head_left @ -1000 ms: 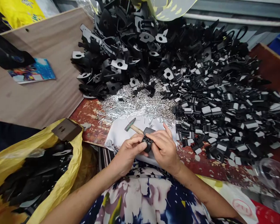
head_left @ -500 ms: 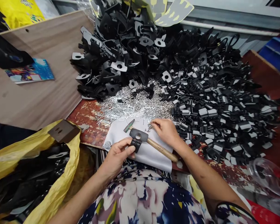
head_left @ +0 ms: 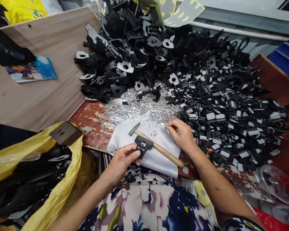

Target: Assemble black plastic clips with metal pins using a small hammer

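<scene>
My left hand point(head_left: 125, 159) pinches a black plastic claw clip point(head_left: 143, 143) between thumb and fingers, a flat half with a round hole facing up. The clip is over the hammer point(head_left: 166, 152), which lies aslant on a pale grey cloth point(head_left: 119, 136), its head to the upper left. At the near right edge of a heap of thin silver pins point(head_left: 139, 107), my right hand point(head_left: 181, 133) is closed in a pinch, with what looks like one pin at the fingertips. A few small metal springs point(head_left: 154, 133) lie on the cloth between my hands.
Behind the pins rises a pile of large black clip halves point(head_left: 125, 48); smaller black clip parts point(head_left: 221, 118) spread to the right. A yellow bag point(head_left: 74, 160) of black pieces stands at left, a dark block point(head_left: 66, 133) on its rim. A clear plastic container point(head_left: 274, 183) is at lower right.
My right hand has moved right, from the small springs on the cloth to the edge of the pin heap. In my left hand the claw clip has turned slightly.
</scene>
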A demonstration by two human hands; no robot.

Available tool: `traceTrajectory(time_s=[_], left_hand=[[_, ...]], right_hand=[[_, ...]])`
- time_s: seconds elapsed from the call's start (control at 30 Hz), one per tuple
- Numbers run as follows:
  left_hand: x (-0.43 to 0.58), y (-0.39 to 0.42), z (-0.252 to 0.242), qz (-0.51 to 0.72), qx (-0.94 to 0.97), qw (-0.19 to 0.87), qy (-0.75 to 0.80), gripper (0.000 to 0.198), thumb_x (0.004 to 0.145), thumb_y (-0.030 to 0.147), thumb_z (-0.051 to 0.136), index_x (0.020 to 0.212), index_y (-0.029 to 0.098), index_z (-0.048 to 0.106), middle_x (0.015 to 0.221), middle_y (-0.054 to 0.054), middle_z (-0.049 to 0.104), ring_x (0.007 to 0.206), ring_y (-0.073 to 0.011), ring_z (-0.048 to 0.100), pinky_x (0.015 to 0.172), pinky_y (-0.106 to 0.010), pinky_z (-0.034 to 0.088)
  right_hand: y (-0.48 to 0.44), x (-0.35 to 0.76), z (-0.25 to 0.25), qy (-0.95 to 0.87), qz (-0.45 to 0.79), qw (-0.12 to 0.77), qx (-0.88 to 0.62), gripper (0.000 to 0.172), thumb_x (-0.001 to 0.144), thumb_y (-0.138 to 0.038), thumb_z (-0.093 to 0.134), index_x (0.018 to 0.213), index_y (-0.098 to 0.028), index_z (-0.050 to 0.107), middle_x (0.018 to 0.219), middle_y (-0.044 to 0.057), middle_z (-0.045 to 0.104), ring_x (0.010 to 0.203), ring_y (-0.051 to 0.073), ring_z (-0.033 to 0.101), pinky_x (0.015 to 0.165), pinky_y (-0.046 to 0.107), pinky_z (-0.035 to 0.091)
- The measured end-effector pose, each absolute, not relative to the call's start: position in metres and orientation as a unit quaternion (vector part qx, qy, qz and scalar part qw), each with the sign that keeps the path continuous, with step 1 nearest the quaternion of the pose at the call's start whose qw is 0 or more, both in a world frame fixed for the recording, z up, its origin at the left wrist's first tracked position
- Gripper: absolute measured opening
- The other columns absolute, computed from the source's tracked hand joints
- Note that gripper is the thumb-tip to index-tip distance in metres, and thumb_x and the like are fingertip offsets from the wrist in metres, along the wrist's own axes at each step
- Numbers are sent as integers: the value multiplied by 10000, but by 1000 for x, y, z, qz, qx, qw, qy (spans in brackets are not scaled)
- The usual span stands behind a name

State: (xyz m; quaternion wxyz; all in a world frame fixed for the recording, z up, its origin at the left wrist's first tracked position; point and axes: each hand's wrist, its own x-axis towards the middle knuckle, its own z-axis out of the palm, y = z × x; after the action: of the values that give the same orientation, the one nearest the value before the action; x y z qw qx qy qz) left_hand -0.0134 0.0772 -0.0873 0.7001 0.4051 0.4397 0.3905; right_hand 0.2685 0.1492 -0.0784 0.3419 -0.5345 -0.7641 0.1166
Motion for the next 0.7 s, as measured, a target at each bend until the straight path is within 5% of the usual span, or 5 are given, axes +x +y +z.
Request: traceTrajectory(time_s=[0.17, 0.37, 0.47, 0.6, 0.7], left_hand=[[-12, 76, -85, 382, 410, 693, 454, 310, 791, 450, 808, 810, 153, 721, 743, 25, 580, 580, -101, 547, 637, -237, 395], [-9, 75, -81, 377, 406, 698, 454, 341, 767, 466, 820, 758, 151, 688, 708, 29, 565, 563, -102, 542, 597, -228, 396], [-9, 74, -77, 386, 395, 700, 453, 347, 749, 467, 839, 762, 148, 700, 721, 20, 575, 566, -100, 544, 579, -220, 422], [-4, 76, -74, 394, 367, 716, 444, 377, 712, 487, 865, 738, 146, 706, 701, 16, 561, 552, -98, 530, 540, -215, 461], [3, 79, -74, 420, 345, 718, 434, 421, 699, 515, 864, 645, 153, 657, 636, 32, 483, 539, -97, 466, 481, -210, 463]], right_hand=[[142, 262, -78, -823, -11, 244, -513, 142, 968, -173, 597, 899, -197, 718, 1053, 110, 666, 970, 245, 573, 833, 351, 451], [153, 242, -91, -881, 44, 143, -449, 179, 972, -154, 604, 852, -195, 730, 819, 61, 681, 845, 215, 559, 830, 355, 427], [151, 239, -86, -850, 86, 209, -476, 174, 967, -141, 594, 891, -182, 745, 868, 74, 722, 861, 213, 619, 847, 368, 467], [127, 221, -69, -723, 342, 406, -443, 108, 943, -228, 667, 953, -245, 773, 996, 39, 761, 932, 187, 698, 892, 366, 537], [105, 200, -65, -678, 447, 437, -387, 60, 905, -278, 735, 921, -266, 791, 1075, 48, 735, 1029, 193, 689, 940, 380, 542]])
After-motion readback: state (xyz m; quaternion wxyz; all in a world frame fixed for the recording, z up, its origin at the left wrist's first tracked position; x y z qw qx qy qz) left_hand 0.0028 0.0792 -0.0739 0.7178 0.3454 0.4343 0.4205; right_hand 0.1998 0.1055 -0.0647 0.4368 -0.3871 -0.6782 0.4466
